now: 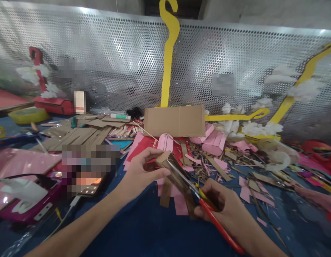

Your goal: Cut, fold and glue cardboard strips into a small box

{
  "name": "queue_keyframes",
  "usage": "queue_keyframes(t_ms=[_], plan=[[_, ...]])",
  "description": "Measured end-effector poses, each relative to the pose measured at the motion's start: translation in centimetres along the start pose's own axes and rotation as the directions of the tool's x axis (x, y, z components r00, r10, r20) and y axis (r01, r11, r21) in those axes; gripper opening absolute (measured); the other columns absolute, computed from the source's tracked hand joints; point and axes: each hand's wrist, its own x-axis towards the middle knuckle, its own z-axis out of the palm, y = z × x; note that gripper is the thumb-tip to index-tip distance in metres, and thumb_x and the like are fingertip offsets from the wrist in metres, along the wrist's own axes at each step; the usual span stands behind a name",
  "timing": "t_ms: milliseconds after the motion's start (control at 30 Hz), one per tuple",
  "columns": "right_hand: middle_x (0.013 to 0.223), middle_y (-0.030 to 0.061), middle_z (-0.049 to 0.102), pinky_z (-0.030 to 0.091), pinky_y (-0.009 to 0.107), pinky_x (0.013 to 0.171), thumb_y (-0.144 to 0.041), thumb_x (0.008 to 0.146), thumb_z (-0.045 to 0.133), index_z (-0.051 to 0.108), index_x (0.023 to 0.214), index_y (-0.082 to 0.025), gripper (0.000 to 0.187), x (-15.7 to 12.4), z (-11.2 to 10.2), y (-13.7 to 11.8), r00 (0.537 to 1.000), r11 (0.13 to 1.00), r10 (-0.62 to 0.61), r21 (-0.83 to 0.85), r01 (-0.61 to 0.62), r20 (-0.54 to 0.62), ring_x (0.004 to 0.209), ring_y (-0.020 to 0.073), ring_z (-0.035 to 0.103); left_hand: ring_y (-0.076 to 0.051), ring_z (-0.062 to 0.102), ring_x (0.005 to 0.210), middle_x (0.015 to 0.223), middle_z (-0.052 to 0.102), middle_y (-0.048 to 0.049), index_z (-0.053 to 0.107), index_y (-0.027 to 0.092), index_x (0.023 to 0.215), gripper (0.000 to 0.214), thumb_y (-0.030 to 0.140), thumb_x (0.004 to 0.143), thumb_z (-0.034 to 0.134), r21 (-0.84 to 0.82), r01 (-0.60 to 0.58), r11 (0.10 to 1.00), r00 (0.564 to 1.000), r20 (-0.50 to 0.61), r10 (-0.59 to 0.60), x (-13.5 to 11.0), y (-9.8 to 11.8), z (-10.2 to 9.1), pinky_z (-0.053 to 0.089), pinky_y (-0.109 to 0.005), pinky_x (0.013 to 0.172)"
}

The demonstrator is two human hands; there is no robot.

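Note:
My left hand (146,171) pinches the upper end of a folded brown cardboard strip (163,157) between thumb and fingers. My right hand (224,203) is closed around a pair of scissors (208,207) with red and yellow handles. The metal blades lie along the strip and point toward my left hand. Whether the blades are cutting into the cardboard, I cannot tell. Below my hands, pink paper pieces (181,205) and a flat brown cardboard piece (166,194) rest on the dark blue table (144,228).
Behind my hands stands a cardboard box (174,121) with a tall yellow hook shape (168,53). Paper scraps and twigs (205,167) spread rightward. At left are a phone (90,182) on a cable, a purple power strip (39,200) and cardboard sheets (77,139). A perforated metal sheet (114,53) closes the back.

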Motion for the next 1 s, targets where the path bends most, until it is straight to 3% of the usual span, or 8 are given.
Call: queue_keyframes(t_ms=[167, 733, 1000], plan=[[0.066, -0.0031, 0.065, 0.046, 0.026, 0.058, -0.043, 0.066, 0.088, 0.052, 0.073, -0.023, 0.042, 0.0, -0.2, 0.4, 1.000, 1.000, -0.010, 0.012, 0.010, 0.008, 0.063, 0.0171, 0.060, -0.023, 0.070, 0.105, 0.113, 0.073, -0.0068, 0.066, 0.018, 0.110, 0.047, 0.026, 0.071, 0.090, 0.000, 0.009, 1.000, 1.000, -0.003, -0.009, 0.1, 0.1, -0.1, 0.055, -0.044, 0.097], [0.065, -0.0065, 0.047, 0.033, 0.025, 0.057, -0.041, 0.071, 0.082, 0.049, 0.071, -0.022, 0.038, 0.1, -0.3, 1.3, 0.998, 0.994, -0.059, -0.092, 0.059, -0.005, 0.063, 0.0133, 0.041, -0.026, 0.070, 0.109, 0.115, 0.074, -0.0085, 0.065, 0.019, 0.110, 0.046, 0.027, 0.072, 0.089, 0.002, 0.004, 1.000, 1.000, 0.006, -0.004, 0.1, 0.2, 0.0, 0.056, -0.045, 0.096], [0.062, -0.0070, 0.044, 0.031, 0.025, 0.055, -0.044, 0.067, 0.084, 0.045, 0.067, -0.023, 0.045, -0.2, -0.2, 0.7, 0.999, 0.995, -0.035, -0.099, 0.032, -0.036, 0.061, 0.0131, 0.039, -0.025, 0.072, 0.106, 0.118, 0.075, -0.0082, 0.067, 0.020, 0.110, 0.044, 0.026, 0.072, 0.090, -0.022, -0.026, 0.999, 0.999, 0.026, 0.027, 0.2, -0.1, -0.1, 0.056, -0.044, 0.097]])
